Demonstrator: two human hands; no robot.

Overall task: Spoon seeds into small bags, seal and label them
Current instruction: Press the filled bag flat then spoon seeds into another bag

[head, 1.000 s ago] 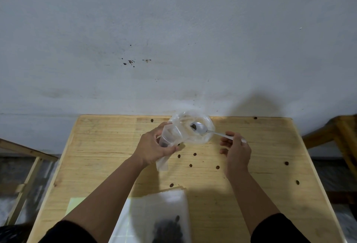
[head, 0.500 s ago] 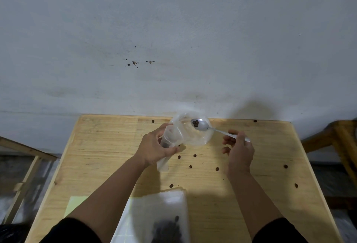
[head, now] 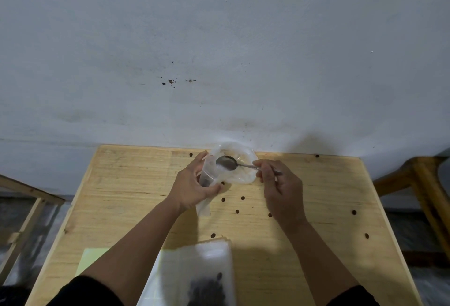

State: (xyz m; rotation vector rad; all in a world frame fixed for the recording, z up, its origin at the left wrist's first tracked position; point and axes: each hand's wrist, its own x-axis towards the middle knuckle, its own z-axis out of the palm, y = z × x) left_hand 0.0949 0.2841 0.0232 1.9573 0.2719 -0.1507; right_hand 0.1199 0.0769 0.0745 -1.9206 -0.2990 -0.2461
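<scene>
Centre of the frame, above the wooden table (head: pixel 126 196): the left hand (head: pixel 192 188) grips a small clear bag (head: pixel 207 181) – mouth up – while the right hand (head: pixel 280 188) pinches a spoon (head: pixel 227 162), its bowl at the bag's opening, over a clear tub (head: pixel 241 171)

The pale yellow wooden table (head: pixel 121 191) shows fine grain lines and scattered dark brown round spots (head: pixel 237 211). The small clear plastic bag (head: pixel 207 179) looks milky white, the metal spoon (head: pixel 227 162) dull silver-grey. A light green paper sheet (head: pixel 91 258) lies flat; both sleeves (head: pixel 85 292) are black.
</scene>
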